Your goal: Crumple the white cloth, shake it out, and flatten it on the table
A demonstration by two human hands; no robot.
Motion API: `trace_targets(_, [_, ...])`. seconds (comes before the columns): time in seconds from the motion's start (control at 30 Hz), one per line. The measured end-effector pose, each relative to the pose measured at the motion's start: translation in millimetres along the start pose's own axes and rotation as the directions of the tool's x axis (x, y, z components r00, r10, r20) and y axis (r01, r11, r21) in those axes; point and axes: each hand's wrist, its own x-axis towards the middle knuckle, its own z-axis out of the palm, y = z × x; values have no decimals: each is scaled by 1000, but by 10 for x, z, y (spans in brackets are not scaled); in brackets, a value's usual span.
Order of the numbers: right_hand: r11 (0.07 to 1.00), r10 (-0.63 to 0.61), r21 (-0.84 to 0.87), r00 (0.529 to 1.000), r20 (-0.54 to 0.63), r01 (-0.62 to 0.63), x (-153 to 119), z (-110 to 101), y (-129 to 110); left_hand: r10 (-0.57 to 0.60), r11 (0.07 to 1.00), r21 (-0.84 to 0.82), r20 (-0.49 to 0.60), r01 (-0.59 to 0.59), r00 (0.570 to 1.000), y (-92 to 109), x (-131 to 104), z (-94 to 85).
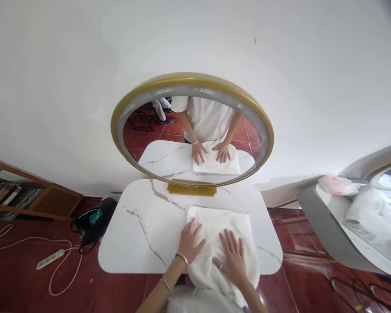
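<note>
A white cloth (224,217) lies on the white marbled table (133,243), right of its middle, its near part creased and hanging past the front edge. My left hand (190,244) rests at the cloth's left side, fingers spread. On the right part of the cloth, my right hand (233,258) lies with its fingers apart and a ring on one of them. Neither hand grips anything. Both hands and the cloth also show in the round gold-framed mirror (262,163) behind.
The mirror's gold base (192,189) stands at the table's back edge. A black bag (99,217), a power strip (50,259) and a wooden shelf (57,201) are at left. At right, another table (334,221) holds a pink-and-white packet (338,185) and white cloth.
</note>
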Motion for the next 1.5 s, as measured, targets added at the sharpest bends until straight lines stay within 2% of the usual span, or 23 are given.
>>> trace_targets(0.07, [998,-56,35,998,12,55,30,17,-83,-191,981,13,-90,193,977,-125,129,-77])
trace_targets(0.13, [995,-66,75,997,28,64,74,27,-101,-306,952,-32,-94,304,947,-213,307,-171])
trace_targets(0.23, [990,32,138,999,36,-37,197,36,-61,-302,948,-104,2,301,953,-292,526,-327])
trace_targets(0.33, [971,110,217,994,-23,-102,431,0,-48,-170,978,-114,62,176,983,-302,615,-499])
trace_targets(0.47, [958,80,285,987,-142,-36,907,-285,-206,78,987,-150,129,-58,989,-224,610,-788])
trace_targets(0.53, [949,12,316,993,-115,25,1143,-530,-347,213,963,-200,162,-179,963,-160,591,-955])
trace_targets(0.6, [926,-80,369,997,-6,76,1321,-785,-493,313,932,-243,168,-268,935,-87,570,-1132])
trace_targets(0.7, [891,-209,435,968,138,130,1443,-1109,-663,418,881,-290,108,-373,902,14,537,-1424])
trace_targets(0.87, [860,-294,457,952,81,226,1405,-1586,-773,580,778,-251,-63,-575,812,146,461,-1999])
trace_targets(0.93, [868,-304,440,947,100,232,1378,-1782,-768,623,746,-200,-124,-635,772,183,419,-2252])
trace_targets(1.0, [890,-288,407,946,147,208,1355,-1947,-731,638,732,-165,-173,-661,750,198,369,-2503])
trace_targets(1.07, [911,-240,383,950,200,150,1326,-2057,-648,620,743,-144,-216,-653,754,177,309,-2737])
trace_targets(1.23, [913,-94,404,935,341,-56,1215,-2118,-307,487,841,-108,-271,-529,830,-67,142,-3160])
trace_targets(1.37, [869,-85,480,917,390,-124,1116,-2109,-150,421,890,-77,-247,-450,873,-320,7,-3297])
trace_targets(1.43, [850,-104,510,909,405,-130,1075,-2125,-148,391,906,-87,-206,-414,897,-401,-66,-3307])
trace_targets(1.5, [843,-95,523,923,374,-125,1043,-2161,-177,349,923,-110,-156,-368,924,-445,-139,-3298])
